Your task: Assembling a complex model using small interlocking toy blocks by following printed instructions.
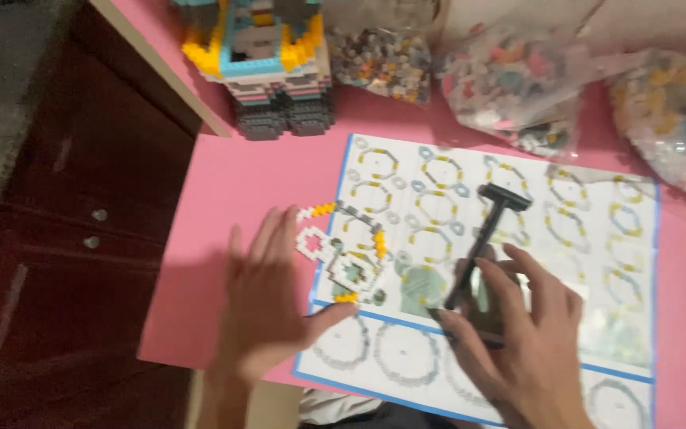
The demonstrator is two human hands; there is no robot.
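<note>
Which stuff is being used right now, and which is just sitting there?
In use: left hand, right hand, black hammer tool, small brick piece, instruction sheet.
Lying about: built brick model, bags of bricks, pink table.

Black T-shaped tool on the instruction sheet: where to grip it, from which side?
Grip the black T-shaped tool low on its straight shaft, probably from the near right. The crossbar head points away; the right hand already meets the near end. The left hand lies flat on the pink table.
</note>
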